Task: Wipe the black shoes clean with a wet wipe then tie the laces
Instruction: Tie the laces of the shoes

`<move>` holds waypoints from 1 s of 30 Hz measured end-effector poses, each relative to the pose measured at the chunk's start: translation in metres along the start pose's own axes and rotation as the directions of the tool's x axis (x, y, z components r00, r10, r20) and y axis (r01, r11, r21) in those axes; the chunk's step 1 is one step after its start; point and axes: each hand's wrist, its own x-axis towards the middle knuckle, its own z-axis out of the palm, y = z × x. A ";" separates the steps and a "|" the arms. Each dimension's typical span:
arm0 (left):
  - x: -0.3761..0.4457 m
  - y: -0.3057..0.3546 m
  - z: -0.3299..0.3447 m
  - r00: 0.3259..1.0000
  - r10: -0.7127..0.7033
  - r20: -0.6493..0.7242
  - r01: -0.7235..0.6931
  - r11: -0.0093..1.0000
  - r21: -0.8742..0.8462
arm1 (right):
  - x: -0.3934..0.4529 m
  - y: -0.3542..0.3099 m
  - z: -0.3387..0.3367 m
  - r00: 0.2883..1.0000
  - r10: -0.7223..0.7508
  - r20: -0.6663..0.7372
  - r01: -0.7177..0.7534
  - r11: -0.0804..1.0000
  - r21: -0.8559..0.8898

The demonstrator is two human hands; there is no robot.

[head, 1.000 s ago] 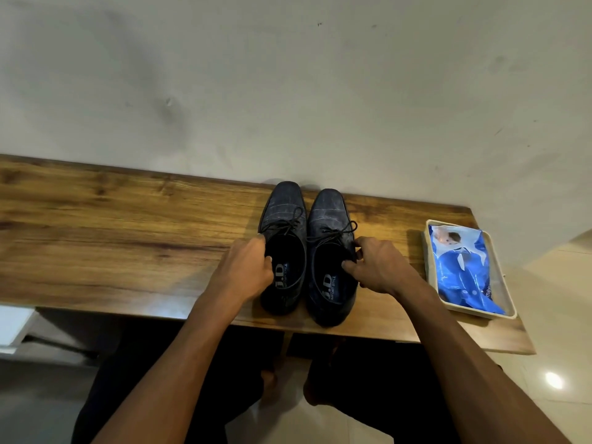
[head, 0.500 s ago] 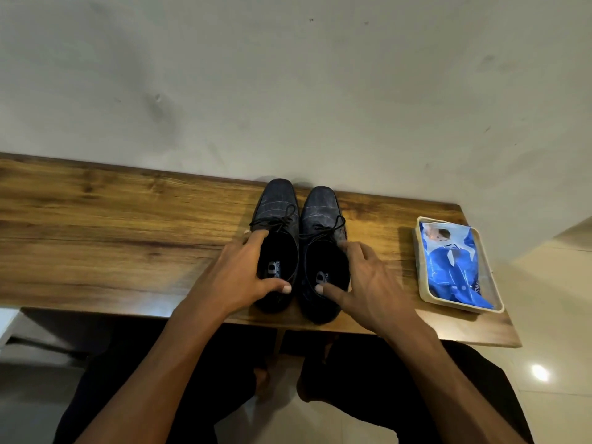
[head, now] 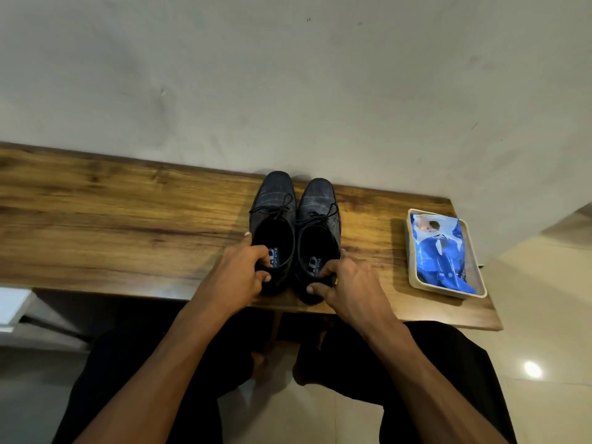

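Observation:
Two black lace-up shoes stand side by side on the wooden table (head: 112,225), toes toward the wall. My left hand (head: 238,277) grips the heel of the left shoe (head: 275,200), thumb inside the opening. The heel of the right shoe (head: 318,200) is held by my right hand (head: 347,285), fingers curled over its back rim. Both shoes show laces tied in bows across the tongue. A blue pack of wet wipes (head: 440,254) lies at the table's right end.
The wipes pack rests in a shallow cream tray (head: 413,251) near the table's right edge. A plain grey wall rises directly behind the shoes. My dark-trousered legs and the tiled floor are below the table's front edge.
Both hands left the laces and slid back to the heels, where they now grip the shoes. The shoes stay side by side in about the same spot.

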 end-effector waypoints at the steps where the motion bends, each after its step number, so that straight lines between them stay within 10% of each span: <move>1: -0.001 0.002 0.000 1.000 -0.006 -0.003 0.006 1.000 -0.002 | 0.000 0.000 0.000 1.000 0.003 -0.002 -0.003 1.000 -0.004; 30: 0.011 -0.004 0.001 0.998 0.068 0.003 -0.068 0.997 -0.038 | 0.006 -0.001 -0.003 1.000 0.009 -0.014 -0.010 0.999 -0.051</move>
